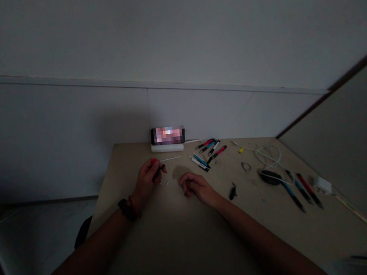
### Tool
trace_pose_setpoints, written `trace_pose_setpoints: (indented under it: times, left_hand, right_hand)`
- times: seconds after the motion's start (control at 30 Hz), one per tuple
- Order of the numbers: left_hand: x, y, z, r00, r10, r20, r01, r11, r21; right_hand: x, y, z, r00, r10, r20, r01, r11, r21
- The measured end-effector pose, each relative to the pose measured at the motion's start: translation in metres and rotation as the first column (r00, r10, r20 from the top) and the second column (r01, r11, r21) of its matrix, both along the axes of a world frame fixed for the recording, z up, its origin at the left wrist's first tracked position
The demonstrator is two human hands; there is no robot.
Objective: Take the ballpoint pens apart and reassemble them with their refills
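My left hand [148,174], with a dark band on its wrist, is closed around a red and black pen part [155,163] above the table. Just past its fingers shows a thin white stick [171,158], perhaps a pen refill. Small pale pieces [167,182] lie between the hands. To the right, my right hand [195,184] hovers with fingers curled and thumb close to them; whatever they pinch, if anything, is too small to make out. Nearest to it are a blue pen [201,159] and a white pen [199,163] on the table.
A phone [168,135] leans on a white block [167,148] by the wall. Several pens [216,153] lie right of centre. Farther right are a coiled white cable [268,156], a black oval object [270,177], larger-looking pens [309,190] and a white plug [323,184]. A small black object [232,191] lies nearer.
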State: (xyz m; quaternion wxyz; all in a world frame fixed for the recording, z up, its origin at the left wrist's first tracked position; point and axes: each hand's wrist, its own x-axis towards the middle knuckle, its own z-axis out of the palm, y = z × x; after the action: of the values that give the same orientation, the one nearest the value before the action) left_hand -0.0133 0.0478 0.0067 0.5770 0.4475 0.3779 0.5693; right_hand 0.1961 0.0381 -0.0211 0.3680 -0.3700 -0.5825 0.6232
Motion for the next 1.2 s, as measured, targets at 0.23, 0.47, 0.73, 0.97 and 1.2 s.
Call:
trace_pose_setpoints:
  times: [0.23, 0.47, 0.73, 0.97, 1.2]
  left_hand:
    - [0.002, 0.000, 0.002, 0.999, 0.028, -0.021, -0.028, 0.999, 0.016]
    - [0.003, -0.002, 0.007, 0.999, 0.046, -0.015, -0.046, 0.999, 0.015]
    - [0.002, -0.001, 0.008, 0.997, 0.055, -0.047, -0.053, 0.997, 0.050]
    - [0.002, 0.001, 0.007, 0.997, 0.059, -0.052, -0.054, 0.995, 0.085]
    - [0.002, 0.001, 0.003, 0.996, 0.078, -0.048, -0.073, 0.992, 0.101]
  right_hand:
    - [-0.005, -0.010, 0.008, 0.938, -0.018, 0.347, -0.106, 0.936, 0.337]
    - [-0.014, -0.016, 0.016, 0.818, -0.168, 0.550, -0.082, 0.912, 0.401]
    - [-0.017, -0.020, 0.015, 0.789, -0.250, 0.561, -0.032, 0.895, 0.444]
    - [-0.020, -0.010, 0.012, 0.627, -0.352, 0.695, -0.088, 0.855, 0.512]
    - [-0.037, 0.036, 0.013, 0.345, -0.487, 0.803, -0.101, 0.831, 0.547]
